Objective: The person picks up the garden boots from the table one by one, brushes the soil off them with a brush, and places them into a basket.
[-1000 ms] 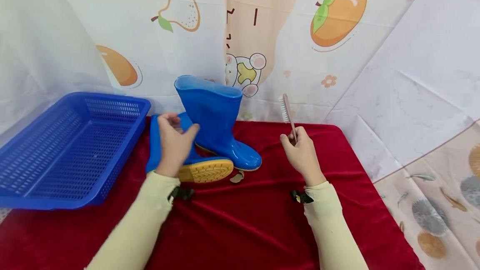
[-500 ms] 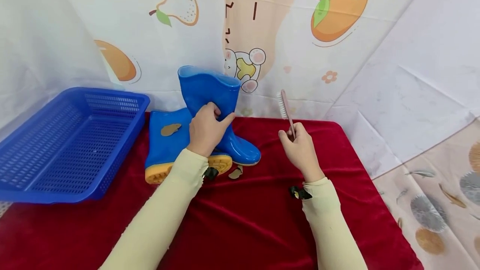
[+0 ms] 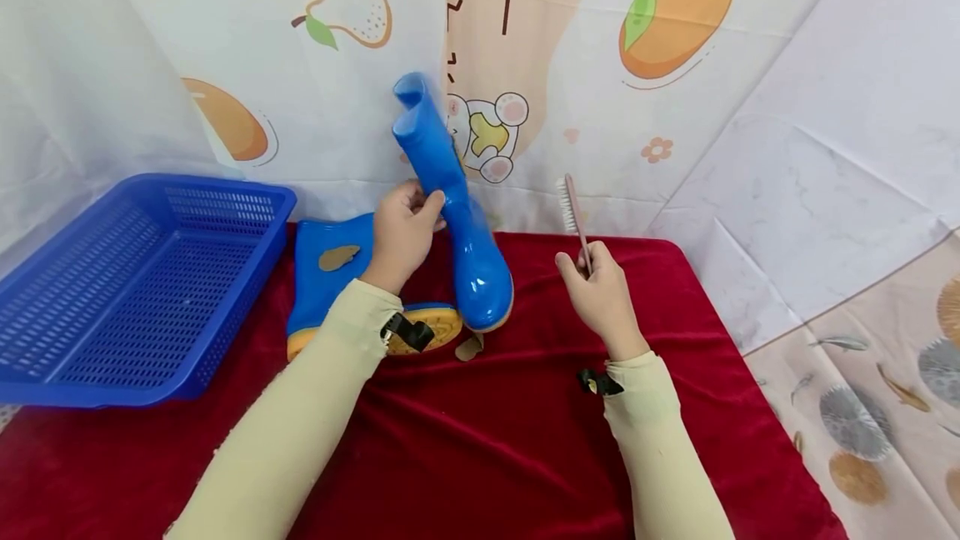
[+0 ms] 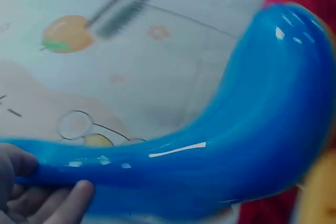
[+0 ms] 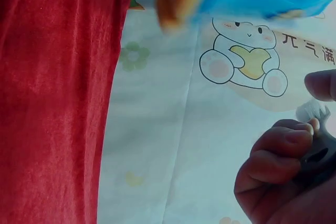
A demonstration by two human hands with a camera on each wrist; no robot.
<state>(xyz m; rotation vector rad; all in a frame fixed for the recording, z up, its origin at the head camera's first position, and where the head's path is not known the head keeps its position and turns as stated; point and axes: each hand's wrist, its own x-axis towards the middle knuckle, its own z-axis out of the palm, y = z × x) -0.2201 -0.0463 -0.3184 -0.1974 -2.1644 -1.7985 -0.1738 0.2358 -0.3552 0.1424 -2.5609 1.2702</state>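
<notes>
My left hand (image 3: 401,232) grips the shaft of a glossy blue rain boot (image 3: 480,265), thumb on the near side. The boot leans, its opening up at the back and its rounded toe low toward me; in the right wrist view a brownish patch (image 5: 289,14) shows on its shaft. My right hand (image 3: 603,298) holds a small brush (image 3: 572,207) by its pinkish handle, white bristles facing left, apart from the boot. A second blue rain boot (image 3: 322,290) lies on its side behind my left forearm, with a brown patch (image 3: 339,257) on its shaft and a yellow sole.
At the left stands a blue perforated plastic basket (image 3: 172,396). A small brown piece (image 3: 470,347) lies by the held boot's toe on the red velvet cloth (image 3: 495,440). A white printed curtain (image 3: 562,90) hangs close behind the table.
My left hand moved from over the lying boot to the standing boot and took hold of its shaft. That boot has been turned, its toe now pointing toward me. The right hand stayed nearly still.
</notes>
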